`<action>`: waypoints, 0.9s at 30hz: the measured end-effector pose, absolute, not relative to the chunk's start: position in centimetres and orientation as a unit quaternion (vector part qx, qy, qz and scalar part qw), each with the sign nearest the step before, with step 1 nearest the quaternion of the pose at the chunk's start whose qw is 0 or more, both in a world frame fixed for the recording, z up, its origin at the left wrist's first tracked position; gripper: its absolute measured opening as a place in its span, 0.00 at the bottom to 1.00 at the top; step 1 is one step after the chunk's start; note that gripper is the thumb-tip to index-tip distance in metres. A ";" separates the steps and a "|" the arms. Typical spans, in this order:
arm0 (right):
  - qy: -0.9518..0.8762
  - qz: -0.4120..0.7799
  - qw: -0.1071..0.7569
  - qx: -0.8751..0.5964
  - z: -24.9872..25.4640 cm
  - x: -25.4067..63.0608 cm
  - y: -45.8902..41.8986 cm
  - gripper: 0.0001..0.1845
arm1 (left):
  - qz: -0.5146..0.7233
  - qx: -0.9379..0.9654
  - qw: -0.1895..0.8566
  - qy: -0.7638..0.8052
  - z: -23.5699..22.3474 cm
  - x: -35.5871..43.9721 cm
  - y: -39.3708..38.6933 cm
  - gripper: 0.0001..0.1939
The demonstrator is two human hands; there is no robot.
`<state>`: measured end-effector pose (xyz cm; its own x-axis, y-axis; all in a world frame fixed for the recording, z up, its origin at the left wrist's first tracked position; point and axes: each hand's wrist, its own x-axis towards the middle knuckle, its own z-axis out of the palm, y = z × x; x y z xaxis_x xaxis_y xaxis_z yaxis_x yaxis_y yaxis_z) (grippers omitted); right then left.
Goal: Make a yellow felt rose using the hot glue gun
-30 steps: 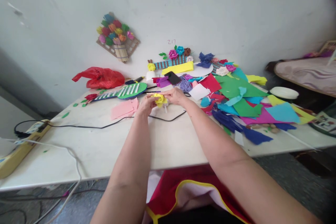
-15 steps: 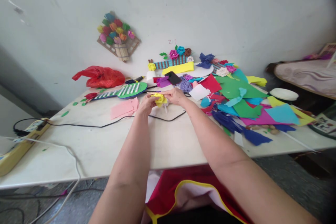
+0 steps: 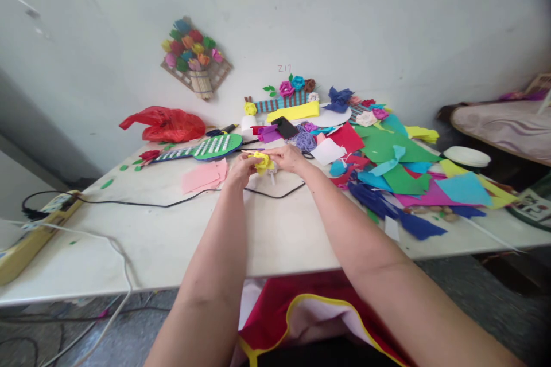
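Observation:
Between my two hands is a yellow crepe-paper flower (image 3: pixel 262 163), held a little above the white table. My left hand (image 3: pixel 241 171) is closed on its left side, the fingers curled against the petals. From the right, my right hand (image 3: pixel 287 158) reaches over with its fingers pinched at the flower's upper edge. A thin pale stick shows at the top of the flower by the left fingers. Just below the right fingers, a small whitish piece (image 3: pixel 272 175) pokes out; its kind is unclear. Pink paper sheets (image 3: pixel 204 176) lie left of my left hand.
Coloured paper scraps (image 3: pixel 400 152) heap up on the right. Behind the hands are a black phone (image 3: pixel 284 127), purple yarn (image 3: pixel 302 139) and a green guitar-shaped craft (image 3: pixel 217 147). A red plastic bag (image 3: pixel 166 124) sits back left. A black cable (image 3: pixel 172 205) crosses to a power strip (image 3: pixel 41 235).
The hands and the yellow flower stay almost in place, with at most tiny finger movement. The whole view has shifted very slightly.

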<state>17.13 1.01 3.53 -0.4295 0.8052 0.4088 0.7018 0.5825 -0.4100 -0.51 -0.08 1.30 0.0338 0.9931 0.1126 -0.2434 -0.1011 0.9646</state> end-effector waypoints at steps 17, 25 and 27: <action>-0.842 0.084 0.288 -0.449 3.7 17.1 0.6 0.23 | 0.573 0.466 0.544 0.397 1.2 -0.6 0.0 0.21; -0.838 0.060 0.282 -0.464 3.5 17.2 1.2 0.22 | 0.586 0.456 0.539 0.398 1.4 -0.8 -0.1 0.23; -0.839 0.065 0.286 -0.459 3.4 17.2 1.3 0.19 | 0.586 0.457 0.539 0.397 1.4 -0.9 -0.2 0.23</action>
